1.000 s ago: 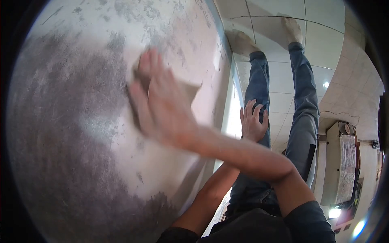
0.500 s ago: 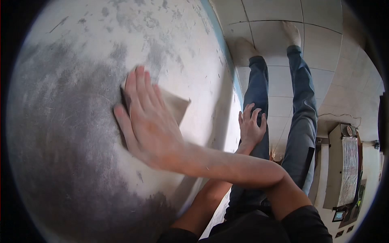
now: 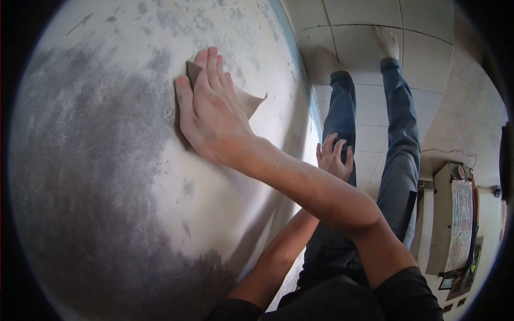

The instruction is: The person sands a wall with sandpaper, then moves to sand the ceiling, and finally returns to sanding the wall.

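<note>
My right hand (image 3: 217, 115) lies flat against a wall (image 3: 101, 139) patched in white and dark grey. Under its palm and fingers it presses a sheet of sandpaper (image 3: 250, 101), whose brownish corner curls out to the right and whose edge shows by the fingertips. The right forearm crosses over the left one. Lower down, my left hand (image 3: 336, 158) hangs in front of the jeans (image 3: 342, 107) near the knee, fingers spread and bent a little, holding nothing.
A blue strip (image 3: 289, 40) runs along the wall's base, beside a floor of pale tiles (image 3: 369, 107). My bare feet (image 3: 386, 43) stand close to the wall. At the right is a pale cabinet (image 3: 444, 214) with clear plastic over its side and a cable on the floor nearby.
My right hand has slid up and to the right along the wall with the sandpaper under it. My left hand has stayed nearly in place.
</note>
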The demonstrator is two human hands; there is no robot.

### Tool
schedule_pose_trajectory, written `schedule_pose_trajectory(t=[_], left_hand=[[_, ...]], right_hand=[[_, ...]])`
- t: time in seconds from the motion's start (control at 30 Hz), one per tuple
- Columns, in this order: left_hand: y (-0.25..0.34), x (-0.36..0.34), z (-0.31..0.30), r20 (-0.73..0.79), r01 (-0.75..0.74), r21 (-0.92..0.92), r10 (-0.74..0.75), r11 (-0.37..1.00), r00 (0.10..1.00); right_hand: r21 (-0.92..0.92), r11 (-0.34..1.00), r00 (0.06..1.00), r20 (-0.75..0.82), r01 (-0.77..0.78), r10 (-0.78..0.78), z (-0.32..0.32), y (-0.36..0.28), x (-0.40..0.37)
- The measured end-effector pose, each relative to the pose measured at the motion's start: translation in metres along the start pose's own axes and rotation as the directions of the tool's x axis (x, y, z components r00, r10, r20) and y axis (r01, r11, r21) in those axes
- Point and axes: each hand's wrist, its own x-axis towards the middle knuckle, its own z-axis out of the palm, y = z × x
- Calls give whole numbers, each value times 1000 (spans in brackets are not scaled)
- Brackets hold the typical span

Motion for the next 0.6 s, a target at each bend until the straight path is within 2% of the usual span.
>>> schedule_pose_trajectory(t=[0.03, 0.13, 0.17, 0.27, 0.33, 0.4, 0.43, 0.53, 0.57, 0.6], left_hand=[[0, 3, 1, -4, -5, -1, 5, 1000, 1000], [-5, 4, 2, 9, -30, -3, 30, 1000, 999], [-4, 4, 2, -3, -36, 10, 36, 999, 999], [-1, 5, -2, -3, -28, -17, 28, 999, 1000], [2, 4, -3, 0, 3, 9, -3, 1000, 1000], [0, 9, -2, 5, -16, 5, 16, 1000, 1000], [-3, 10, 0, 10, -22, 3, 22, 1000, 1000], [-4, 5, -1, 6, -25, -7, 25, 1000, 1000], [-2, 5, -2, 12, -17, -19, 17, 1000, 1000], [-1, 4, -5, 17, -7, -30, 8, 1000, 1000]], right_hand=[[-70, 997, 998, -55, -27, 23, 9, -9, 3], [-44, 994, 995, 45, 95, -93, 7, -32, -45], [17, 991, 987, 88, 131, -132, 2, -34, -60], [8, 992, 991, -43, 124, -123, 9, -6, -34], [-273, 958, 996, 38, 86, -78, 13, 3, -7], [-157, 987, 999, -9, 37, -39, 12, -10, -12], [-59, 997, 995, 95, 45, -39, 8, -19, -31], [-5, 995, 979, 183, 97, -94, -2, -27, -56], [-76, 991, 987, 129, 105, -95, 1, -20, -46], [-52, 996, 993, 94, 74, -69, 2, -11, -31]])
